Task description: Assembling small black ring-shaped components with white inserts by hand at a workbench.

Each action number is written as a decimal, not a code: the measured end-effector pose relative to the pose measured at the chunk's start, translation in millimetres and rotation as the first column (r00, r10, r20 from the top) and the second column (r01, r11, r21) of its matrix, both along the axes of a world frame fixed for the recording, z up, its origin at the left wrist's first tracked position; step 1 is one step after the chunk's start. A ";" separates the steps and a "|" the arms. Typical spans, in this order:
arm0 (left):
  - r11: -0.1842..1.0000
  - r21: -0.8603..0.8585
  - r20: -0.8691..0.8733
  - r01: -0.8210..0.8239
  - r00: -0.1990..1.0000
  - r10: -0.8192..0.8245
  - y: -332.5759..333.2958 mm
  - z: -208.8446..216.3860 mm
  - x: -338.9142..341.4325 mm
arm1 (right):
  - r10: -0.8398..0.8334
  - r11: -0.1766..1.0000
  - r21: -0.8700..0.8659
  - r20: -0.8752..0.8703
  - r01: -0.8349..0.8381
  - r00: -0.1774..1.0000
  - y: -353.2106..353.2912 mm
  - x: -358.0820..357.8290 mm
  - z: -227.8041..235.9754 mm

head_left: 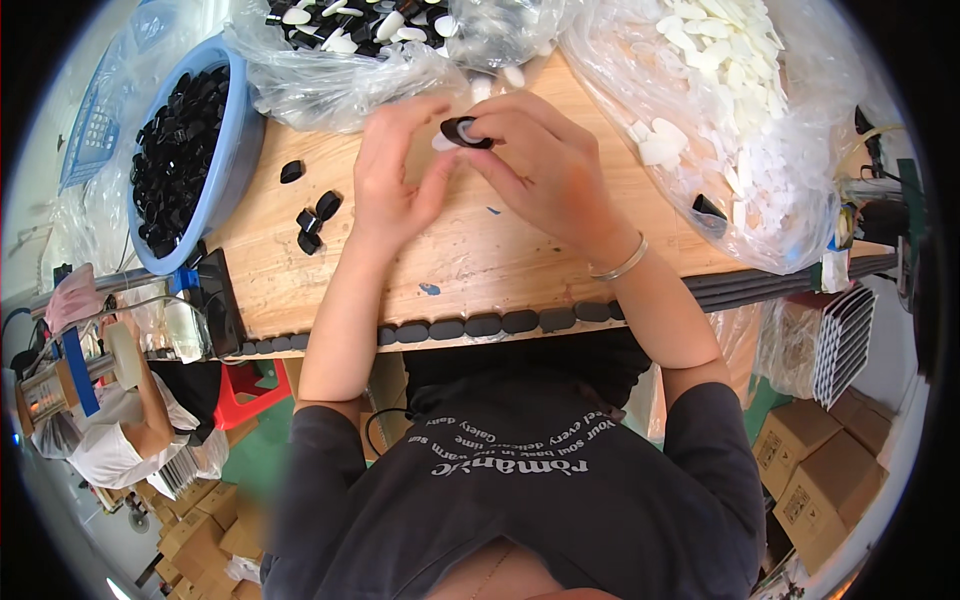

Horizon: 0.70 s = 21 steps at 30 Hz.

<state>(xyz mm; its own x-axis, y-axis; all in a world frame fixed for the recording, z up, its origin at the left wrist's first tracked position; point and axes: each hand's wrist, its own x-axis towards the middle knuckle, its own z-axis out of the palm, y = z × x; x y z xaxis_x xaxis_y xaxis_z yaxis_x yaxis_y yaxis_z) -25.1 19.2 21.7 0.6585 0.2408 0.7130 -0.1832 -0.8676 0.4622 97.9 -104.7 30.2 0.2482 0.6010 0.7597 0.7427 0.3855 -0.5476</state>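
Above the wooden table, my right hand is closed, its thumb and fingers pinching a small black oval cap. A white oval piece shows in the cap's opening, and another white edge sticks out below it. Facing it, my left hand has its fingers apart and curved, with the thumb tip near the cap; whether it touches is unclear. Several loose black caps lie on the wood left of my left forearm.
A blue basin full of black caps stands at the left. Beyond my hands lies a clear bag of black and white pieces; another bag at the right spills white pieces. Black padding lines the near edge. A person is at far left.
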 end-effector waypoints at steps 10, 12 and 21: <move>0.989 0.115 0.176 -0.098 0.981 0.076 -9.1 -8.6 6.4 | -0.146 0.989 -0.014 0.038 0.147 0.988 -0.1 -2.0 -2.5; 0.996 -0.016 0.192 -0.089 0.977 0.090 -11.1 -7.5 5.2 | -0.137 0.990 0.003 0.069 0.138 0.988 -2.2 3.1 2.8; 0.946 -0.322 0.180 -0.017 0.981 0.079 -7.9 1.3 0.7 | -0.576 0.688 -0.411 0.193 0.598 0.794 -32.6 183.5 14.8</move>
